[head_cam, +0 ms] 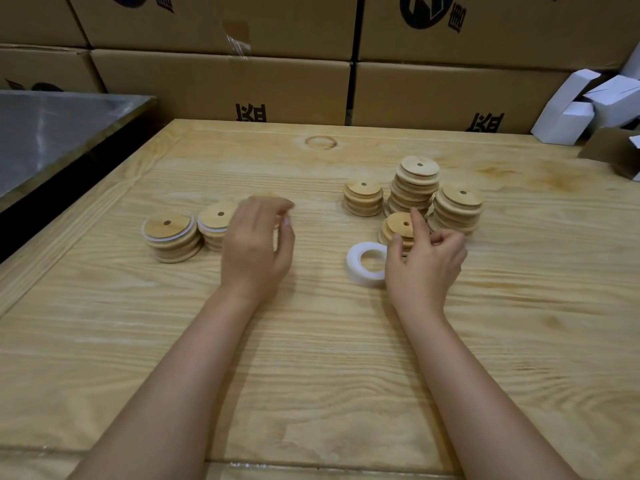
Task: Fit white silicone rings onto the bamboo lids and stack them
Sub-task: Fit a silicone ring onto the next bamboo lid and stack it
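Two short stacks of bamboo lids with white rings fitted, one (168, 226) and the other (214, 216), stand at the left of the wooden table (311, 341). My left hand (256, 244) hovers blurred just right of them, fingers curled over a third lid (265, 196) that is mostly hidden. Three stacks of bare lids, a low one (363, 194), a tall one (417, 174) and a third (459, 202), stand at the right. In front of them my right hand (426, 261) pinches the top lid of a low stack (400, 223) between index finger and thumb. A pile of white silicone rings (362, 263) lies beside that thumb.
Large cardboard cartons (221, 84) wall off the table's far edge. A steel-topped surface (52, 126) adjoins the table at the left. White folded boxes (571, 109) and an open carton (616, 150) sit at the far right corner.
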`<state>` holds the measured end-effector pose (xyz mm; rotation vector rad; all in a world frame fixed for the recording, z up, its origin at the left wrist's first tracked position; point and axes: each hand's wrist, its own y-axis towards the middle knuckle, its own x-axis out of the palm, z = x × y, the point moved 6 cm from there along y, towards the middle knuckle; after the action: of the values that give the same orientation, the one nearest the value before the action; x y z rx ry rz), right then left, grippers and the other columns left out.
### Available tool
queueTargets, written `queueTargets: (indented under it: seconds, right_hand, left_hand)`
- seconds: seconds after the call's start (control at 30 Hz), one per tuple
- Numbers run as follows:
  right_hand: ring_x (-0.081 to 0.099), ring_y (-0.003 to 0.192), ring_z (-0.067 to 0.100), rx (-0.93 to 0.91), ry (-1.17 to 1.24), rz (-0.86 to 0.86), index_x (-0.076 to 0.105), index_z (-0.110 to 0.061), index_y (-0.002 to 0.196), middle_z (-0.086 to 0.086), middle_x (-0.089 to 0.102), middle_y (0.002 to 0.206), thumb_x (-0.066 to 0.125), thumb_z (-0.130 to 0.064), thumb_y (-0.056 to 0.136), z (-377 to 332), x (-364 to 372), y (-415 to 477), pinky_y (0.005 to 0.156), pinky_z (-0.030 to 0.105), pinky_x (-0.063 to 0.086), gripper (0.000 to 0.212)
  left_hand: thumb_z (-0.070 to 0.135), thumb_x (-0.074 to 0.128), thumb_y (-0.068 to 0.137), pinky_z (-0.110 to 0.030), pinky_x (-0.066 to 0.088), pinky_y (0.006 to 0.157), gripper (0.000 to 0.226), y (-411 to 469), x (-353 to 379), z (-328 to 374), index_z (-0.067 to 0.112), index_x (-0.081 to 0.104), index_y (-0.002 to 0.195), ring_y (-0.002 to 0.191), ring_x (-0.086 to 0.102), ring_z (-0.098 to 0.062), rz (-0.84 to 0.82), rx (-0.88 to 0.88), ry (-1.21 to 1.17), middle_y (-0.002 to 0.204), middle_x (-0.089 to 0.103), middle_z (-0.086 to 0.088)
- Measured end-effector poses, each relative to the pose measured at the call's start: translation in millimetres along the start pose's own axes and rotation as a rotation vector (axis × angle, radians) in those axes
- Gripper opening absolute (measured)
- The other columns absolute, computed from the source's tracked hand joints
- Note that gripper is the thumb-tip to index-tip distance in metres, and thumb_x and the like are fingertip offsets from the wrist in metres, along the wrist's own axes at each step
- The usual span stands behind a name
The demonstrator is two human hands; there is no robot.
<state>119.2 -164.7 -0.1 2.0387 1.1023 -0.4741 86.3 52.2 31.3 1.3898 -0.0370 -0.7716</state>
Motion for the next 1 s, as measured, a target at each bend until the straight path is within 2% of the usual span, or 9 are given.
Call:
queueTargets:
  seconds: [0.07,0.17,0.3,0.5,0.63,0.73,0.8,0.83,1.0]
  right_hand:
    - [0.036,0.107,0.033,0.12,-0.03,-0.077,0.048,-0.031,0.136,0.012,0.036,0.116,0.051,-0.033,0.091,11,7,2,0.097,0.04,0.029,0.045]
    - [0.034,0.112,0.032,0.135,-0.04,-0.135,0.051,-0.033,0.133,0.011,0.037,0.12,0.048,-0.038,0.093,13,12,1,0.1,0.039,0.024,0.04]
    - [0.035,0.117,0.031,0.114,-0.048,-0.124,0.055,-0.028,0.125,0.01,0.04,0.125,0.053,-0.038,0.09,13,12,0,0.1,0.039,0.024,0.036]
    - [0.039,0.12,0.027,0.111,0.003,-0.116,0.05,-0.02,0.116,0.005,0.047,0.129,0.061,-0.041,0.086,16,13,1,0.099,0.039,0.026,0.038]
    - [0.043,0.118,0.026,0.151,0.126,-0.095,0.055,-0.018,0.11,0.004,0.047,0.125,0.066,-0.029,0.084,18,11,4,0.1,0.036,0.028,0.03]
    - [0.044,0.116,0.023,0.139,0.242,-0.065,0.058,-0.015,0.105,0.001,0.042,0.12,0.07,-0.019,0.082,18,8,5,0.097,0.02,0.034,0.027]
    - [0.042,0.12,0.021,0.118,0.269,-0.031,0.059,-0.013,0.103,0.003,0.041,0.123,0.071,-0.015,0.081,16,6,5,0.085,-0.002,0.023,0.026]
    - [0.041,0.123,0.019,0.107,0.274,-0.017,0.06,-0.012,0.103,0.005,0.041,0.126,0.071,-0.015,0.08,15,5,4,0.082,-0.004,0.02,0.026]
    - [0.042,0.123,0.022,-0.038,0.315,0.093,0.063,-0.009,0.102,0.009,0.044,0.127,0.074,-0.018,0.078,-3,-7,-2,0.104,0.034,0.033,0.027]
  left_hand:
    - [0.008,0.05,0.087,-0.027,0.043,0.068,0.019,-4,10,2,0.001,0.066,0.094,0.071,0.054,-0.016,-0.134,-0.013,-0.002,0.08,0.066,-0.007]
    - [0.012,0.054,0.085,-0.029,0.047,0.058,0.018,-11,16,-11,0.009,0.068,0.095,0.058,0.051,-0.011,-0.258,-0.201,-0.023,0.073,0.066,0.001]
    - [0.013,0.055,0.088,-0.035,0.05,0.065,0.016,-15,22,-24,0.015,0.066,0.099,0.063,0.058,-0.016,-0.328,-0.339,-0.051,0.074,0.067,0.003]
    - [0.013,0.055,0.088,-0.039,0.051,0.068,0.016,-16,26,-27,0.017,0.066,0.098,0.065,0.061,-0.018,-0.357,-0.375,-0.072,0.072,0.067,0.003]
    - [0.014,0.054,0.089,-0.039,0.051,0.068,0.016,-16,27,-28,0.018,0.066,0.099,0.065,0.06,-0.017,-0.362,-0.385,-0.089,0.071,0.067,0.003]
    - [0.015,0.054,0.089,-0.039,0.051,0.068,0.016,-17,27,-30,0.018,0.066,0.099,0.064,0.06,-0.017,-0.364,-0.397,-0.1,0.071,0.067,0.003]
    - [0.015,0.054,0.089,-0.038,0.051,0.067,0.016,-17,26,-30,0.018,0.066,0.099,0.063,0.06,-0.016,-0.358,-0.405,-0.109,0.07,0.067,0.002]
    - [0.015,0.054,0.089,-0.038,0.051,0.066,0.016,-17,26,-30,0.018,0.066,0.098,0.062,0.06,-0.015,-0.352,-0.407,-0.115,0.069,0.066,0.002]
    - [0.012,0.053,0.089,-0.031,0.05,0.062,0.017,-17,28,-30,0.022,0.065,0.094,0.058,0.06,-0.012,-0.336,-0.498,-0.225,0.066,0.066,0.007]
